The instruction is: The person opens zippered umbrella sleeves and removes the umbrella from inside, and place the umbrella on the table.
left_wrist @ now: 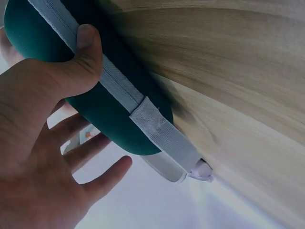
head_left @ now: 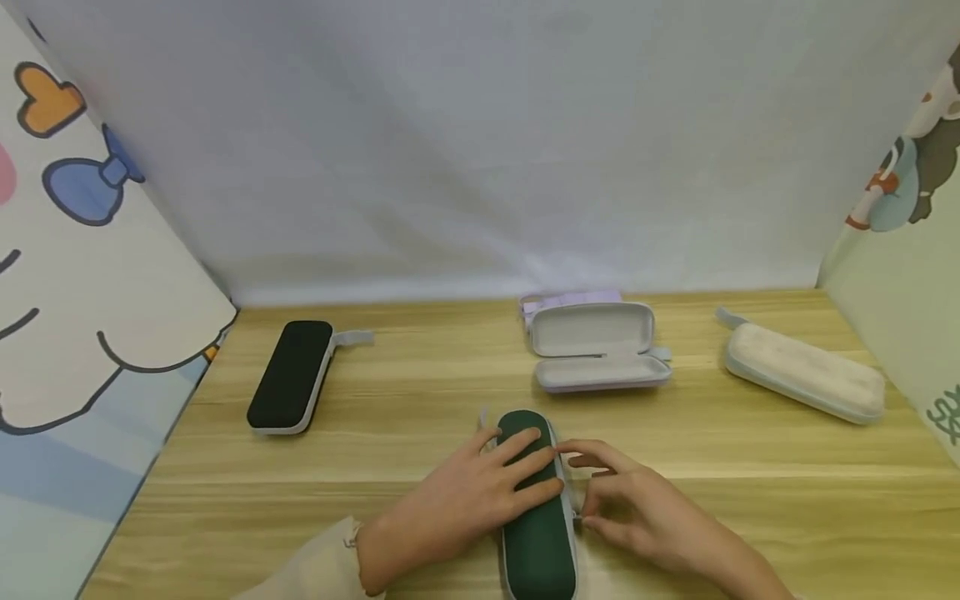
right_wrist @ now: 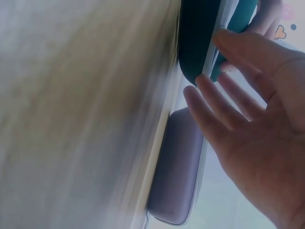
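A dark green zippered case (head_left: 538, 542) lies lengthwise near the table's front edge, its lid down. My left hand (head_left: 480, 492) grips it from the left, fingers spread over the top. In the left wrist view the thumb presses the grey zipper band (left_wrist: 114, 78) on the side, near a grey fabric loop (left_wrist: 164, 131). On the right side of the case, my right hand (head_left: 652, 508) pinches the small zipper pull (head_left: 576, 516) between thumb and a finger. Another of its fingertips touches the zipper edge farther up.
A black case (head_left: 291, 375) lies at the left. Behind the green one stands a lilac case (head_left: 600, 385) with its lid raised, and a lilac strap-like thing (head_left: 581, 297) behind it. A cream case (head_left: 806, 371) lies at the right. White cloth (head_left: 480, 150) hangs at the table's back.
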